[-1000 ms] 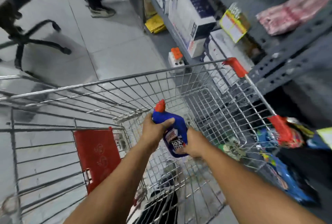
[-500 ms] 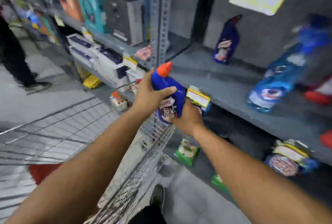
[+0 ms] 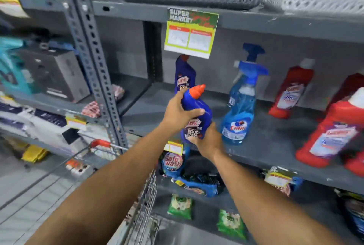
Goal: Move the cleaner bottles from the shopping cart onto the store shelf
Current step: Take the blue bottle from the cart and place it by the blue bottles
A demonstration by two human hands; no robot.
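both hands (image 3: 178, 113) gripping blue bottle (image 3: 197, 116), above shelf (image 3: 275, 142)

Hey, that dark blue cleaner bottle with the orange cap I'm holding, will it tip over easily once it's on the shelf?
Probably somewhat: the dark blue plastic bottle with the orange cap looks tall and narrow with an angled neck. Both the left hand and right hand support it, suggesting some weight. Its glossy surface may be slippery.

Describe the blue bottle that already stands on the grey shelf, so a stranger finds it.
On the grey metal shelf, look below the green-and-yellow price sign. The dark blue cleaner bottle stands upright at the back. Unlike the pale blue spray bottle to its right, it is opaque, without trigger.
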